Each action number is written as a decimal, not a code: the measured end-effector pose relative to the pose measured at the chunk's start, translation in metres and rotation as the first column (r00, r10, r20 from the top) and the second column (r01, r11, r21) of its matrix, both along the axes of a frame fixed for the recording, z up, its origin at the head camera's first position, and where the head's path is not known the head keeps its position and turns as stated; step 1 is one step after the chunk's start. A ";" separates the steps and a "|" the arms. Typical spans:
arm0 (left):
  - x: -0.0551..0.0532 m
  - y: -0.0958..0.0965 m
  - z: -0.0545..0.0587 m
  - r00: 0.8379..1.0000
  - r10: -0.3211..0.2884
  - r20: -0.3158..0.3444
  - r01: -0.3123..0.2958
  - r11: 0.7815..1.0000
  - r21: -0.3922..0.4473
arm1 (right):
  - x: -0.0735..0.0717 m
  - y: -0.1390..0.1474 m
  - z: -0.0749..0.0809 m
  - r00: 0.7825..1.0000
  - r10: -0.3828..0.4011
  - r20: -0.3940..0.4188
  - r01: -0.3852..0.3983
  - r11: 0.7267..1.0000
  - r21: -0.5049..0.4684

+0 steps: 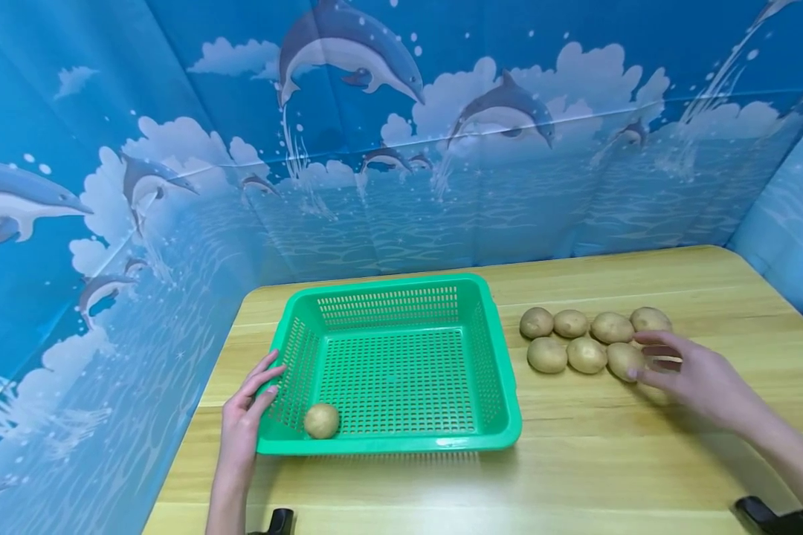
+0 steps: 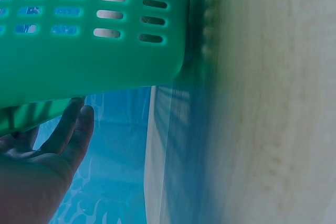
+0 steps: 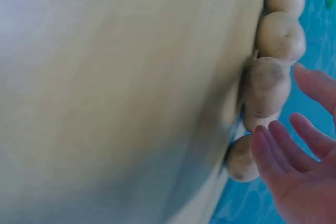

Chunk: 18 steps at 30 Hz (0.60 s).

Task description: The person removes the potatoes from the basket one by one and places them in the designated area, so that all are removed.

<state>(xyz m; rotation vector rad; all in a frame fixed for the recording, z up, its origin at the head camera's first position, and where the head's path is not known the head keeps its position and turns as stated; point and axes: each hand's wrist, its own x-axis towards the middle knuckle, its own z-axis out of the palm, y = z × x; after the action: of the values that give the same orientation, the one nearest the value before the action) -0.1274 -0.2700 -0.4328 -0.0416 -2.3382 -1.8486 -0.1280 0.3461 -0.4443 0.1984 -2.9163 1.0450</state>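
A green plastic basket point(image 1: 401, 444) with slotted walls stands on the table, and one potato point(image 1: 322, 421) lies in its near left corner. My left hand point(image 1: 242, 416) holds the basket's left rim; in the left wrist view, some fingers point(image 2: 79, 132) of it show outside, below the rim. To the right of the basket, several potatoes lie in two rows. My right hand point(image 1: 699, 375) is at the right end of the near row, its thumb and fingers spread around the end potato point(image 1: 624, 362). In the right wrist view its fingers are not closed round this potato point(image 3: 268, 86).
The wooden table point(image 1: 575, 468) carries the basket at left and the potatoes point(image 1: 570, 323) at right. Behind and to the left hangs a blue curtain point(image 1: 388, 215) printed with dolphins. Black wrist straps show at the bottom edge.
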 end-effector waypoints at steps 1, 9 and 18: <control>0.000 0.000 0.000 1.000 -0.003 -0.002 0.003 1.000 0.000 | 0.000 -0.001 0.002 1.000 -0.002 -0.022 0.002 1.000 0.004; -0.001 0.000 0.000 1.000 0.000 -0.017 0.000 1.000 -0.003 | -0.003 -0.030 0.034 0.995 0.030 -0.091 -0.029 0.999 0.016; -0.001 0.000 -0.002 1.000 -0.002 -0.018 0.002 1.000 0.010 | -0.014 -0.076 0.061 0.957 0.234 -0.173 -0.235 0.972 0.012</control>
<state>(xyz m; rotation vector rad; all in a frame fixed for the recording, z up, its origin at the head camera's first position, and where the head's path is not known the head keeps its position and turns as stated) -0.1280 -0.2701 -0.4350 -0.0599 -2.3178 -1.8526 -0.1424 0.2696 -0.3829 0.6167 -2.7788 1.0092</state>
